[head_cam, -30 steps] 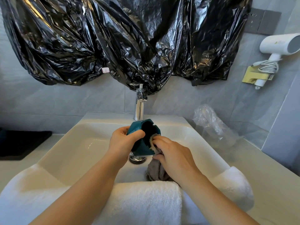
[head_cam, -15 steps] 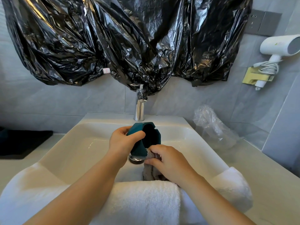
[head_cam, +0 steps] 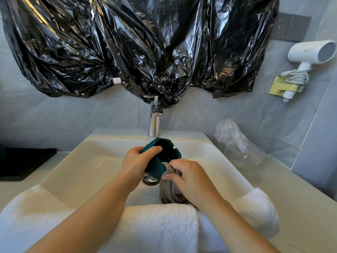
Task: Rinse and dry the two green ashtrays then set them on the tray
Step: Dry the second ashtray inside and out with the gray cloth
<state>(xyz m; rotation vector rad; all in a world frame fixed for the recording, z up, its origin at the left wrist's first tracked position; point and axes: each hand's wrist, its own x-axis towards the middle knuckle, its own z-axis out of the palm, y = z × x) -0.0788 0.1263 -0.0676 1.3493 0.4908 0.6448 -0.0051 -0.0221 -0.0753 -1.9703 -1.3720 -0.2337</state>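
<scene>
The drying step was judged to be in hand. A green ashtray point(head_cam: 154, 166) was held tilted above the sink point(head_cam: 87, 161), its wall gripped by the left hand point(head_cam: 135, 161). A grey cloth point(head_cam: 168, 190) was pinched in the curled right hand point(head_cam: 189, 178) and pressed against the ashtray's lower rim. Next, the cloth would need working round the hollow.

A white towel point(head_cam: 158, 229) was draped over the sink's near edge. Left of the sink, a flat black thing point(head_cam: 23, 161), perhaps the tray, lay on the worktop point(head_cam: 300, 207). To the sink's right was a clear plastic bag point(head_cam: 237, 143). Above the sink, black plastic sheeting point(head_cam: 145, 48) was hung on the tiled wall.
</scene>
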